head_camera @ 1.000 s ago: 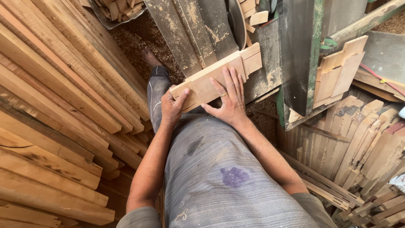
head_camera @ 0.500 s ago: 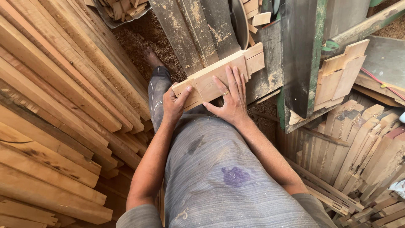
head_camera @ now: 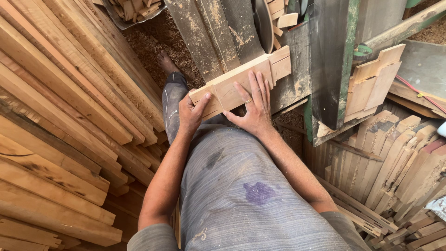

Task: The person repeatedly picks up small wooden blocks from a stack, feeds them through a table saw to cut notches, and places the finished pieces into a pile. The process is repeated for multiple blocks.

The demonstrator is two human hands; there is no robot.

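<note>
Under both hands [head_camera: 223, 111], smooth notched wooden block [head_camera: 241, 81] beside dusty saw blade [head_camera: 265, 25]

1. Long wooden planks [head_camera: 69, 116] lie stacked from 7 to 11 o'clock.
2. A sawdust-covered floor [head_camera: 153, 42] shows at 12 o'clock.
3. Short cut wood pieces [head_camera: 399, 153] pile up at 3 to 4 o'clock.
4. Daylight is warm and even.

Pale tan wood block [head_camera: 241, 83], grey striped shirt [head_camera: 246, 186] with purple stain [head_camera: 259, 192].
</note>
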